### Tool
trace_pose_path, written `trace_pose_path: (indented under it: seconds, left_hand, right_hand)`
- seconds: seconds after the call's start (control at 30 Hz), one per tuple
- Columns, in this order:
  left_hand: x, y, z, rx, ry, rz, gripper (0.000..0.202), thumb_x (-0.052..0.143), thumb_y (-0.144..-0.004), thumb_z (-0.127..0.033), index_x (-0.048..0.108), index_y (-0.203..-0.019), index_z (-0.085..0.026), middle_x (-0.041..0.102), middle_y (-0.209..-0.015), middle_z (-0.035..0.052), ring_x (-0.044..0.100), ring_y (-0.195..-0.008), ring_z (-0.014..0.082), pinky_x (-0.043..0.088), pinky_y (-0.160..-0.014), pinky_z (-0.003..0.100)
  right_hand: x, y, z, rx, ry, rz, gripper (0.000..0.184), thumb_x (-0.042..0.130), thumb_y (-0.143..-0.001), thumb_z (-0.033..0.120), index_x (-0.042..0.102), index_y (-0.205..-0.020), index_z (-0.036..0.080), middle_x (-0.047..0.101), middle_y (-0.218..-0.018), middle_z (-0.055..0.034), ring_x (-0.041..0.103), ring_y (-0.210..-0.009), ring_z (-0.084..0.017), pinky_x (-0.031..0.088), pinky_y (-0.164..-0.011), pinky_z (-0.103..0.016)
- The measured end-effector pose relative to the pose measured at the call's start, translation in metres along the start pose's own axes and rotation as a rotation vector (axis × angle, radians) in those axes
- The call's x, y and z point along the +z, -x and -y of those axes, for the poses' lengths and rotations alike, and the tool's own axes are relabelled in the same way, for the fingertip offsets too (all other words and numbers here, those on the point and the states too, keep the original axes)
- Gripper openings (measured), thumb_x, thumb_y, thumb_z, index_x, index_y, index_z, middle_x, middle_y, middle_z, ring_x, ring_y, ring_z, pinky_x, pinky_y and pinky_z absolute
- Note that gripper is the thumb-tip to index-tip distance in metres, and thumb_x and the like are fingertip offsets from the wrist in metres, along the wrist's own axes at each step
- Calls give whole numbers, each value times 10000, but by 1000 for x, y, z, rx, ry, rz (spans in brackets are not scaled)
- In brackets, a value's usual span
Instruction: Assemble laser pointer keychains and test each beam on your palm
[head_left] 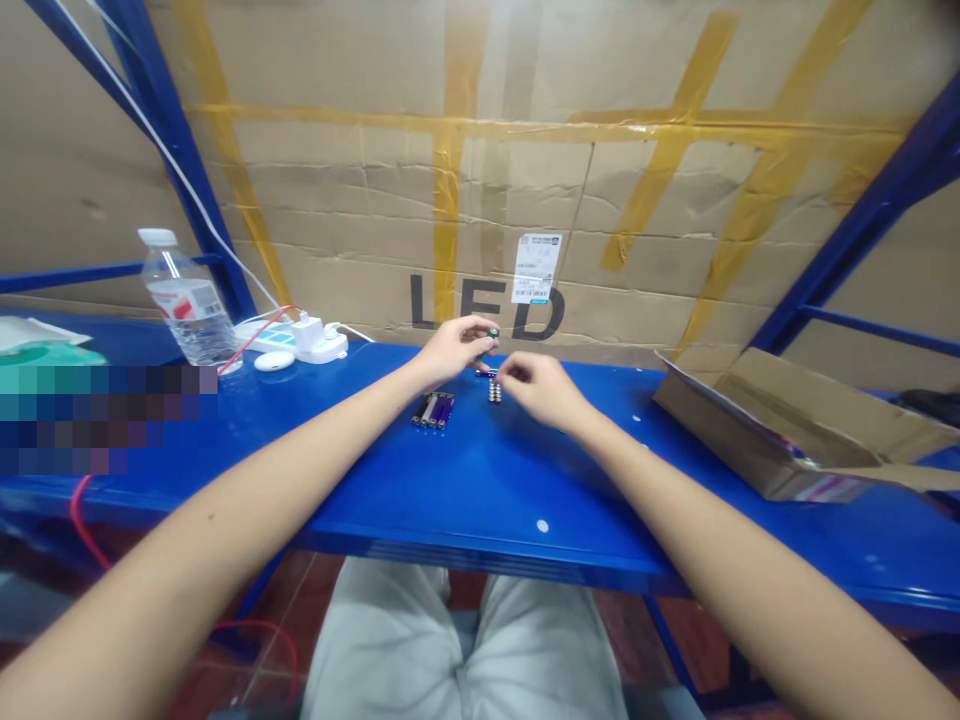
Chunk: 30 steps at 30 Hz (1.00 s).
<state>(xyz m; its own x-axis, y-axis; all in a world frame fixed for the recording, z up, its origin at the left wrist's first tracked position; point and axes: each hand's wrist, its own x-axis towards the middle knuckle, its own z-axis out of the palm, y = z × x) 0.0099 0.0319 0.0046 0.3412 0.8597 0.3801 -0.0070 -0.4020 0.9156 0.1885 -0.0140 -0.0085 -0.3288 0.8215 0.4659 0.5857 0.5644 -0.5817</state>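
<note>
My left hand [459, 347] is closed around a small green cylinder [492, 336] with a pale end, at the far side of the blue table. Just to its right, my right hand [544, 387] has its fingers pinched together; whatever they hold, if anything, is too small to tell. Beside those fingertips stand several small silvery pieces [495, 391] in a tight group. A thin purple tube [486, 373] lies behind them, partly hidden by my hands. Several slim metallic tubes, purple, silver and dark [433, 410], lie side by side below my left hand.
An open cardboard box [727, 440] sits on the right of the blue table [465, 490]. To the left are a water bottle [187, 305], a power strip [322, 345] with cables, and a round white object [274, 361]. A large taped carton [337, 220] stands behind.
</note>
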Motion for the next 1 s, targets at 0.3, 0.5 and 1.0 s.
trace_pose_path:
  seconds: [0.3,0.5,1.0]
  left_hand:
    - [8,5,3,172,-380,131,117,671,-832,-214,718,-908,-139,730,-866,40,626,-784,137,494,-772,301]
    - [12,10,0,126,-331,159,114,634,-864,-260,631,-864,-145,635,-696,1,537,-571,100,432,-592,260]
    - [17,13,-11,287,-854,224,242,462,-956,-250,641,-824,-153,708,-865,70,624,-805,188,422,-716,310]
  right_hand:
    - [-17,-9,-16,4,-326,-247,167,650,-781,345,625,-795,181,661,-774,-56,591,-730,-179,475,-667,-328]
    - [-17,-8,-20,21,-335,-168,183,675,-748,340,652,-806,168,645,-695,-28,567,-635,-157,463,-624,-318]
    - [-33,-2,-18,-152,80,102,243,522,-887,271,641,-692,188,659,-657,-23,572,-631,-160,422,-677,-302]
